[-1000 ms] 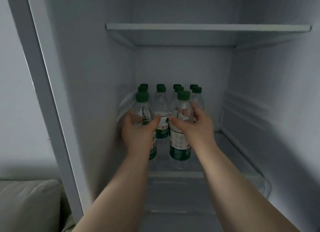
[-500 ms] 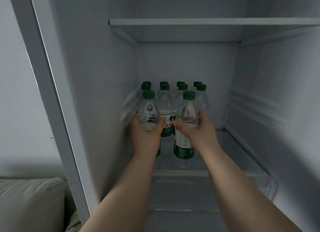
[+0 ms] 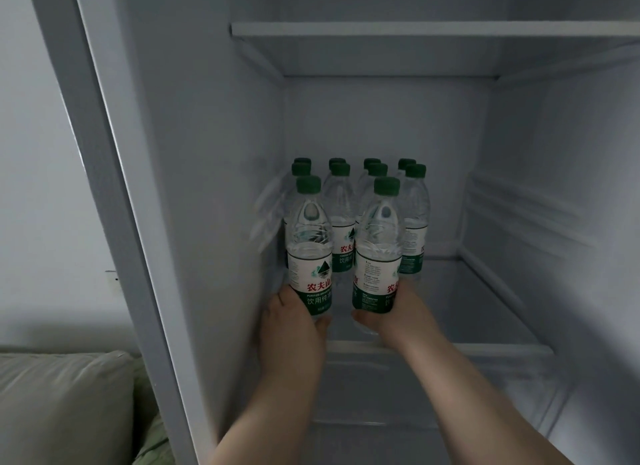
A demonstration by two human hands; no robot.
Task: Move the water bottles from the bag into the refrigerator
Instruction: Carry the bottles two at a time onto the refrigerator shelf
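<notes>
Two more bottles going on the fridge shelf

left hand (image 3: 291, 322) is wrapped round the base of the left bottle (image 3: 309, 246); right hand (image 3: 398, 314) grips the right bottle (image 3: 377, 249) low down too; both upright, just ahead of the stocked bottles (image 3: 414, 218) on the shelf (image 3: 485, 305)

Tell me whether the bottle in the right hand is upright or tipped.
Upright: the front right bottle stands with its green cap straight above the label, right hand around its base.
</notes>
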